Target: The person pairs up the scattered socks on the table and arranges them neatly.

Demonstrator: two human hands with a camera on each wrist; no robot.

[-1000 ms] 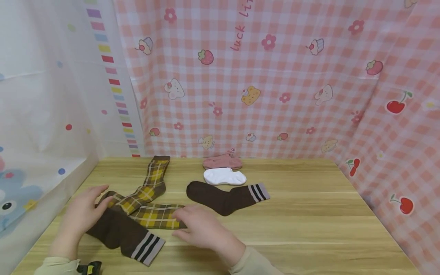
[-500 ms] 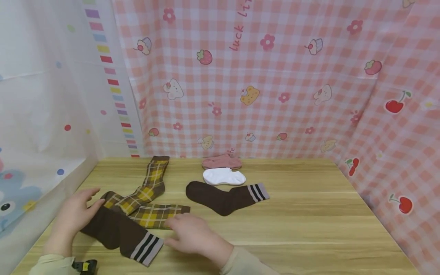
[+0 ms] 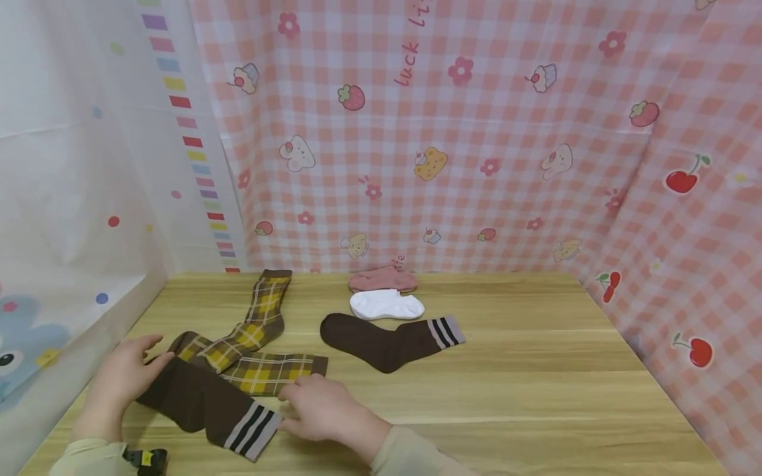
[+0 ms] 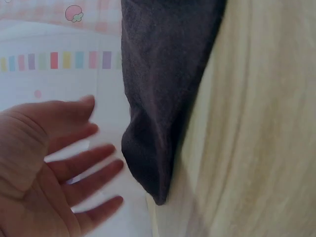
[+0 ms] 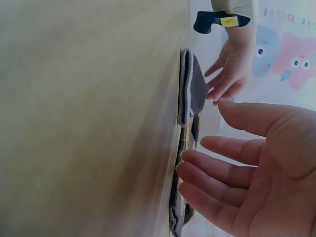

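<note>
Sock (image 3: 205, 406), brown, striped cuff (image 3: 253, 433); near left on desk (image 3: 506, 396), between left hand (image 3: 122, 373) and right hand (image 3: 318, 410). Fingers (image 4: 94, 182) of both loosely extended, gripping nothing; cuff contact unclear. Presumably light, limp; best pinched at toe (image 4: 148, 173) and cuff.

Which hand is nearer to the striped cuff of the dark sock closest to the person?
Right. The right hand is just beside the striped cuff; the left hand is farther away, by the opposite end of this dark sock.
</note>
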